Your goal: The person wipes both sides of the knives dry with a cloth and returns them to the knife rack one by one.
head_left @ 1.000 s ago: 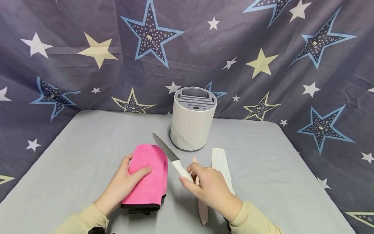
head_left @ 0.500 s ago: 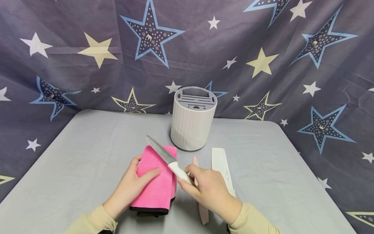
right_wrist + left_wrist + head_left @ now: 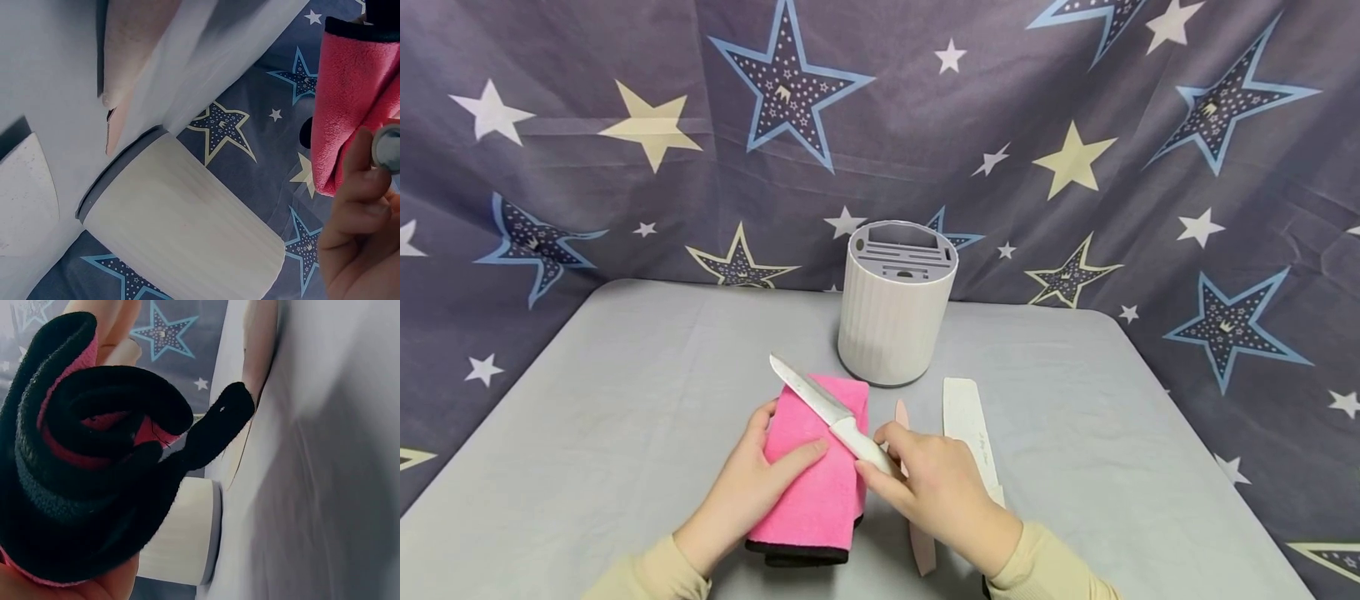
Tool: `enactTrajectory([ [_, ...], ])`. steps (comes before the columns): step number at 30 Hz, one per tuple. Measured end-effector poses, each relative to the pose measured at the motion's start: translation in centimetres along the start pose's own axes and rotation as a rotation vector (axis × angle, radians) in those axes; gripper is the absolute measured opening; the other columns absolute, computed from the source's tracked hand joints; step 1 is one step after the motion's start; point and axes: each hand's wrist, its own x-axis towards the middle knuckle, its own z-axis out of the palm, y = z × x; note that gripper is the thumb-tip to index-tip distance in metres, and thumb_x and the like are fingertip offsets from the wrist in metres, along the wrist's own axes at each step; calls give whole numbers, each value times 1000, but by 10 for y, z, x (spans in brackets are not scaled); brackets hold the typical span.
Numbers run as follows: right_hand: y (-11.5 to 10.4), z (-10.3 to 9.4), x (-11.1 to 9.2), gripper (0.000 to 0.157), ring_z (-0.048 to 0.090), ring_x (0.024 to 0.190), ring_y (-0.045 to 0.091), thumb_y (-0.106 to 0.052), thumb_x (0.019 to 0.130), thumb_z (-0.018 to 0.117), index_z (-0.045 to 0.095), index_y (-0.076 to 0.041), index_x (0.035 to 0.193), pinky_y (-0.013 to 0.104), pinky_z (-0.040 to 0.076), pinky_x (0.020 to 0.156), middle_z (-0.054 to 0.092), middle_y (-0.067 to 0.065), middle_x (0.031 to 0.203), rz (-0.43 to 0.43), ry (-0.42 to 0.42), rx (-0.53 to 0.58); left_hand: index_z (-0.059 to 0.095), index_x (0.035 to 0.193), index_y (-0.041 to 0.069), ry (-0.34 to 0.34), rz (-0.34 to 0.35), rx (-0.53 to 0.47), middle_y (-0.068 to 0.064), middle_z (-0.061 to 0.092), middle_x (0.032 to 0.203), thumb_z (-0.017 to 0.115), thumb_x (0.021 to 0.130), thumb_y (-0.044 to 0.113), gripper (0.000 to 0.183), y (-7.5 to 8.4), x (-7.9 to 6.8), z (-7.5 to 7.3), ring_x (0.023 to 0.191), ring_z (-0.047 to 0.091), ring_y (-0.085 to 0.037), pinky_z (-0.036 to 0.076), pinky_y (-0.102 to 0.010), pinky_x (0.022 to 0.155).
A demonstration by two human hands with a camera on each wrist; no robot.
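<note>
A folded pink cloth (image 3: pixel 812 500) with black edging is held in my left hand (image 3: pixel 752 479), thumb across its front. My right hand (image 3: pixel 936 475) grips the white handle of a kitchen knife (image 3: pixel 857 442), whose blade slants up to the left in front of the cloth. Whether blade and cloth touch I cannot tell. In the left wrist view the cloth's black-edged folds (image 3: pixel 81 487) fill the near left. The right wrist view shows the round end of the knife handle (image 3: pixel 389 149) beside the right hand's fingers (image 3: pixel 359 206) and the pink cloth (image 3: pixel 353 100).
A white ribbed knife block (image 3: pixel 891 325) with a slotted grey top stands behind the hands. Under and beside my right hand lie a pink knife (image 3: pixel 922 546) and a white broad-bladed knife (image 3: pixel 966 417). A starry curtain (image 3: pixel 880 125) hangs behind the grey-covered table (image 3: pixel 625 375).
My left hand has carried the cloth to the right, so it now lies behind the blade. The knife has tilted a little flatter, its tip shifting left and down.
</note>
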Motion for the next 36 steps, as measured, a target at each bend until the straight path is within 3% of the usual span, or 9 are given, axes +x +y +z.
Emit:
enactTrajectory([
  [23, 5, 0, 0, 23, 33, 50, -4, -43, 97, 60, 66, -22, 93, 12, 28, 46, 43, -14, 55, -6, -2, -18, 29, 149, 13, 28, -18, -11, -16, 61, 122, 73, 89, 31, 76, 5, 0, -1, 83, 67, -17, 53, -32, 77],
  [36, 9, 0, -3, 15, 34, 52, -5, -36, 88, 73, 71, -22, 92, 10, 27, 47, 46, -16, 56, 42, -47, -2, 27, 149, 14, 52, -51, -38, -13, 62, 120, 71, 91, 35, 77, -2, 7, -6, 85, 67, -16, 52, -32, 78],
])
